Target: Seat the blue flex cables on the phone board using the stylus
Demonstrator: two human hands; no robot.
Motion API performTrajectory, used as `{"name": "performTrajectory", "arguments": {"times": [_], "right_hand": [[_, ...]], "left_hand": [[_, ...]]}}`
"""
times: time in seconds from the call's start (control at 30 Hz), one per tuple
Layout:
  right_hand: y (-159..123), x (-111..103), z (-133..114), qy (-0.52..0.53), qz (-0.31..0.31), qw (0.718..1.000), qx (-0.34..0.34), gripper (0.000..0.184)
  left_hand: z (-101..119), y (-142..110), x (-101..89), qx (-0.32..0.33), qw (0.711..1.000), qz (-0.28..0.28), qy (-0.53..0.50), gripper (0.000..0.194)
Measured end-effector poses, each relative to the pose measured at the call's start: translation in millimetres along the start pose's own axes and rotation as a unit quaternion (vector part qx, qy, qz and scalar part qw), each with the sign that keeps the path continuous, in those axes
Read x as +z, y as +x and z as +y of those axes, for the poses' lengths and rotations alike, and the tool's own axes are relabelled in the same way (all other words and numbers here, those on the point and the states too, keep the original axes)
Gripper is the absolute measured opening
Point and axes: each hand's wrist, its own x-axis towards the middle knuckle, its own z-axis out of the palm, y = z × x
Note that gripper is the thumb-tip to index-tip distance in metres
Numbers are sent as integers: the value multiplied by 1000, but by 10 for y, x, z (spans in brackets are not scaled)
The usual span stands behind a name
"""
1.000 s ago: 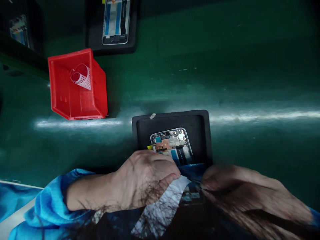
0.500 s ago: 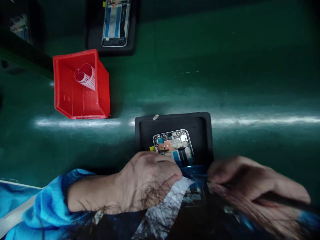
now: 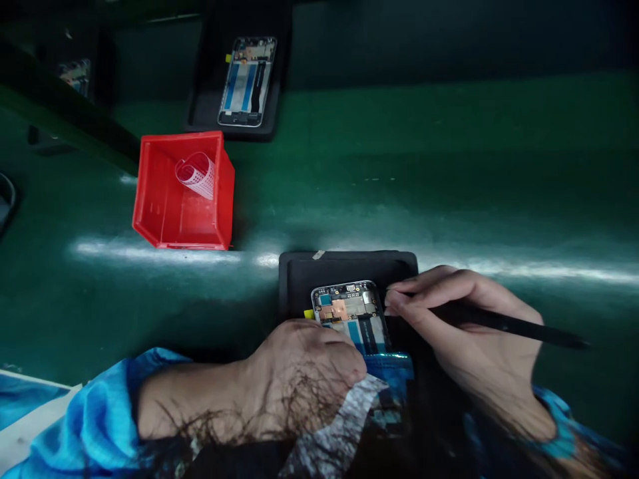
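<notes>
An opened phone (image 3: pixel 348 303) lies in a black tray (image 3: pixel 285 283), its circuit board and blue-and-white inner strips showing. My left hand (image 3: pixel 314 366) covers the phone's lower left part, fingers curled, closed at the upper end of a white strip (image 3: pixel 332 429). Shiny blue film (image 3: pixel 394 364) sticks out to the right of that hand, over the phone's lower end. At the phone's upper right edge, my right hand (image 3: pixel 469 332) has thumb and forefinger pinched together. It holds a slim black pen-like tool (image 3: pixel 519 327) slanting back across the palm; its tip is hidden.
A red bin (image 3: pixel 227 199) with a curled white perforated sheet (image 3: pixel 200 176) inside stands at left on the green table (image 3: pixel 349 179). Behind it, a second tray (image 3: pixel 204 110) holds another opened phone (image 3: pixel 248 83). Loose dark hair hangs across the lower view.
My right hand has moved up and left, from the blue film to the phone's upper right edge, letting go of the film. The left hand stays on the phone. The camera view has shifted slightly.
</notes>
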Motion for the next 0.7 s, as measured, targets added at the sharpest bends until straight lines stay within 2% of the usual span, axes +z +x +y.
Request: {"name": "performTrajectory", "arguments": {"times": [0.3, 0.57, 0.7], "right_hand": [[-12, 24, 19, -18, 4, 1000, -15, 19], [-44, 29, 1, -70, 0, 995, -69, 17], [-54, 12, 32, -57, -2, 996, -73, 19]], "left_hand": [[4, 23, -9, -1, 1000, -1, -9, 9], [4, 10, -20, -13, 999, 11, -28, 10], [5, 17, -22, -6, 1000, 2, -14, 8]]}}
